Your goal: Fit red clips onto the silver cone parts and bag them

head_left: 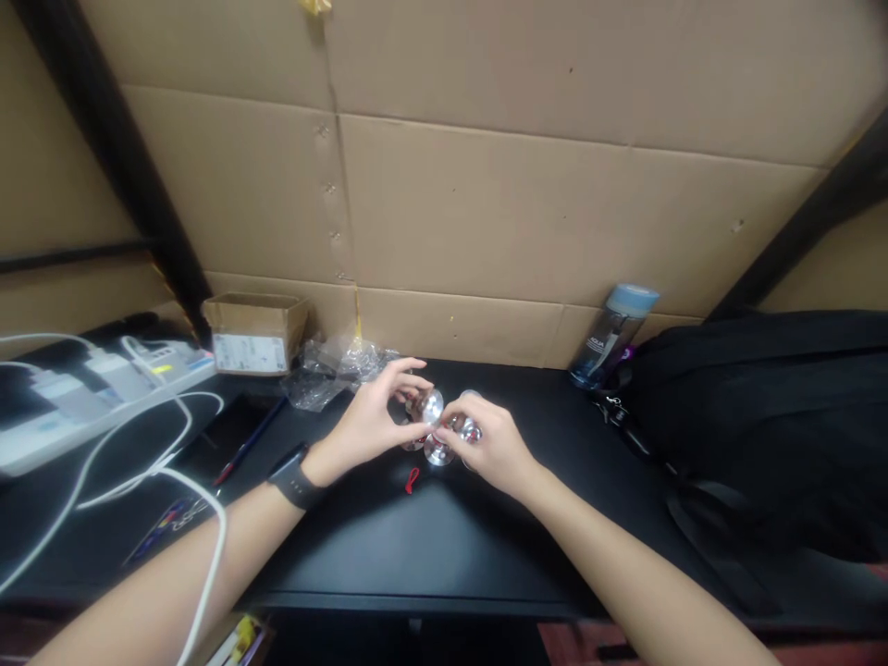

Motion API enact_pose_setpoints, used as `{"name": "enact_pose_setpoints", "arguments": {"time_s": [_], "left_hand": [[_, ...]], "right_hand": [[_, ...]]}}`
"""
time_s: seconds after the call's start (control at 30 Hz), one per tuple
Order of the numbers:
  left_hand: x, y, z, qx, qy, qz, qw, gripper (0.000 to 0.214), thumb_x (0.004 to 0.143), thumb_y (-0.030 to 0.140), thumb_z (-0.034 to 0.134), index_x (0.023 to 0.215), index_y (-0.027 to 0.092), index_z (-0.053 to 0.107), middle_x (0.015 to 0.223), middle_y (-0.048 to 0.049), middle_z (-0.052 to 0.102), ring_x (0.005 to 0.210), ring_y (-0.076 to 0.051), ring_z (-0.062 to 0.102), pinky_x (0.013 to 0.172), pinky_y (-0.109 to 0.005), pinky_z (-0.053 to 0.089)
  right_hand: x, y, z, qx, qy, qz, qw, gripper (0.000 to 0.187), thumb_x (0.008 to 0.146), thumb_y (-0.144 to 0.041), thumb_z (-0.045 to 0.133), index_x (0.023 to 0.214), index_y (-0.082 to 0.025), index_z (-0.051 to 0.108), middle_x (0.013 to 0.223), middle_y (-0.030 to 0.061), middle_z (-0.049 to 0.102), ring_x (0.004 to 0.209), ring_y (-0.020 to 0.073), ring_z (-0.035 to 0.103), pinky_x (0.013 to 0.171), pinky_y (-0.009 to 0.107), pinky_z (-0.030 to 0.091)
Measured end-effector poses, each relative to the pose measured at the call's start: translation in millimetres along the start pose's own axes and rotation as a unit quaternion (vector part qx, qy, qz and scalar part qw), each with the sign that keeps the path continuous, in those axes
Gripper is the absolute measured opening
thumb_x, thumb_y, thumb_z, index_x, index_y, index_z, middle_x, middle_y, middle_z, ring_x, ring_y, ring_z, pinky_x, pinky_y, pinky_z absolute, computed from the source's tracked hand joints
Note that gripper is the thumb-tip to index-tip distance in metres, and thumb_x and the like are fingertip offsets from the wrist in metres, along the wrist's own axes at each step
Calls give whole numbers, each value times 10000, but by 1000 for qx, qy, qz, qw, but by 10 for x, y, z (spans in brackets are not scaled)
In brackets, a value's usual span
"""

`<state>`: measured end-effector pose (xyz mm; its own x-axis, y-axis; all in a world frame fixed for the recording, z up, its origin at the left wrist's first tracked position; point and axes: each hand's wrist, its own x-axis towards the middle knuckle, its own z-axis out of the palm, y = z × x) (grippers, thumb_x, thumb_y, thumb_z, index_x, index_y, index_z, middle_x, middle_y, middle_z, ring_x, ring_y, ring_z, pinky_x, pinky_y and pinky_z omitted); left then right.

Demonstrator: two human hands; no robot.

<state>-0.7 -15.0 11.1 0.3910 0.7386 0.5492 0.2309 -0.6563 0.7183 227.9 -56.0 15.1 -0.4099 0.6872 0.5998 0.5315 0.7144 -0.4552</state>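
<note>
A cluster of small, shiny silver round pieces (437, 451) sits in the middle of the black table, with bits of red among them. My left hand (375, 412), with a dark watch on its wrist, holds one dome-like silver piece (431, 405) between thumb and fingers. From the other side, my right hand (494, 442) has its thumb and fingertips pinched together at the cluster, close to the left thumb tip. What the right fingers grip is hidden. A small loop of red cord (412, 480) lies just in front of the pieces.
On the left are a power strip (28, 449) with white cables, a pen (250, 442) and a cardboard box (255, 335). Crumpled clear plastic (319, 375) lies behind my left hand. At right, a blue-capped bottle (614, 335) leans near a black bag (770, 425).
</note>
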Motion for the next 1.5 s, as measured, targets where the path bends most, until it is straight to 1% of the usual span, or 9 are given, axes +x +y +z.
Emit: {"name": "enact_pose_setpoints", "arguments": {"time_s": [0.3,0.43,0.53,0.63,0.73,0.87,1.1,1.3,1.5], "left_hand": [[-39,-6,114,-125,-128,-92,979,973,711,294,909,1490,268,326,1102,-76,758,1013,-232,725,934,-388,537],[-50,-103,170,-238,-159,-151,946,953,721,306,907,1459,251,307,1069,-88,741,928,-203,711,849,-351,533],[-59,-97,144,-173,-187,-120,960,972,692,363,926,1461,272,338,1118,-74,694,893,-189,675,794,-324,523],[-46,-46,61,22,-207,-24,978,811,649,429,941,1326,249,534,1061,-40,645,837,-178,604,735,-297,478],[-24,-22,0,125,-279,43,951,424,759,457,861,1044,208,671,868,-2,609,739,-153,547,678,-273,434],[-19,-27,6,100,-361,60,925,218,844,320,784,1015,204,714,872,-9,659,717,-129,587,665,-237,467],[-37,-7,-28,71,-374,55,923,264,792,115,720,1042,195,744,900,-22,732,709,-124,673,670,-213,525],[-8,11,-147,100,-357,36,928,328,745,70,681,1030,212,757,953,-18,768,661,-119,683,596,-193,497],[114,-228,-454,179,-248,17,952,284,723,58,635,941,204,744,824,-3,738,640,-129,671,611,-207,478]], "right_hand": [[1,120,-153,-24,-95,-132,986,295,916,-241,749,1207,-253,706,1233,89,707,1107,231,668,959,397,540],[-19,135,-24,-60,-47,-137,988,248,940,-158,673,1170,-242,709,1115,70,769,1004,220,697,897,386,535],[-14,157,-18,-100,-13,-146,984,216,946,-90,593,1025,-231,737,997,43,797,892,199,696,811,353,494],[26,232,-177,-167,-13,-68,984,178,929,-107,619,975,-223,747,968,38,801,866,199,687,775,339,445],[70,412,-423,-239,-31,71,968,133,908,-147,653,936,-229,753,962,28,798,892,208,697,800,332,437],[62,749,-645,-280,-119,241,922,149,861,-178,658,906,-267,769,966,5,796,897,207,715,691,283,428],[27,1041,-741,-318,-106,297,894,226,855,-153,616,986,-259,767,1098,55,777,1002,259,713,717,295,467],[-39,919,-893,-287,-189,253,904,313,686,-122,787,949,-291,796,1007,12,776,925,215,725,717,257,505],[46,445,-746,-116,-221,39,968,317,807,-174,787,1113,-252,758,1060,39,725,876,185,693,790,294,552]]}}
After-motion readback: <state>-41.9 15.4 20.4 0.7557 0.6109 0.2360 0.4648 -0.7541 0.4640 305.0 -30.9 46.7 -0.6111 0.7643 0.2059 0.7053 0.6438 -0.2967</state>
